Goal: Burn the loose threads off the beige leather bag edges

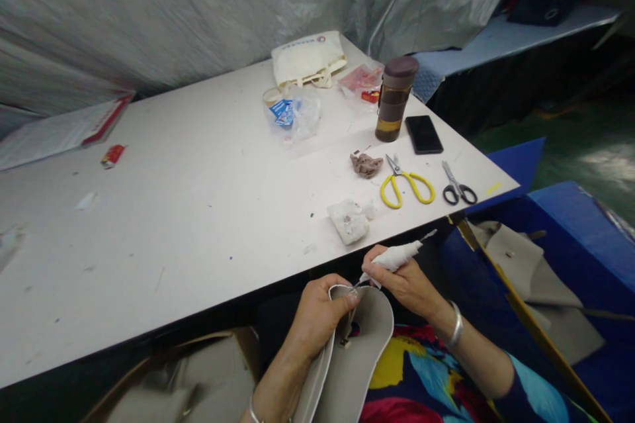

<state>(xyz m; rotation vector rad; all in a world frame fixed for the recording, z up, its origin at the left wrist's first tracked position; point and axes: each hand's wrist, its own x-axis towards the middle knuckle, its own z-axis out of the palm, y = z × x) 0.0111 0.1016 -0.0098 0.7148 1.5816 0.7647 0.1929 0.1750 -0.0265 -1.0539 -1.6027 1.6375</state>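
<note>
- I see the left hand (317, 314) curled tight on the top rim of the grey sole piece (366, 340), thumb pressed over the edge. I judge this steadies the piece, which sits over the lap, just below the table (198, 304).
- The right hand (409, 285) is closed round a white-wrapped pointed tool (397, 255), its tip touching that rim just beside the thumb.
- Room is tight: the table's edge runs close above both hands. The yellow scissors (407, 186) and a white lump (348, 221) lie near that edge, apart from the hands.
</note>
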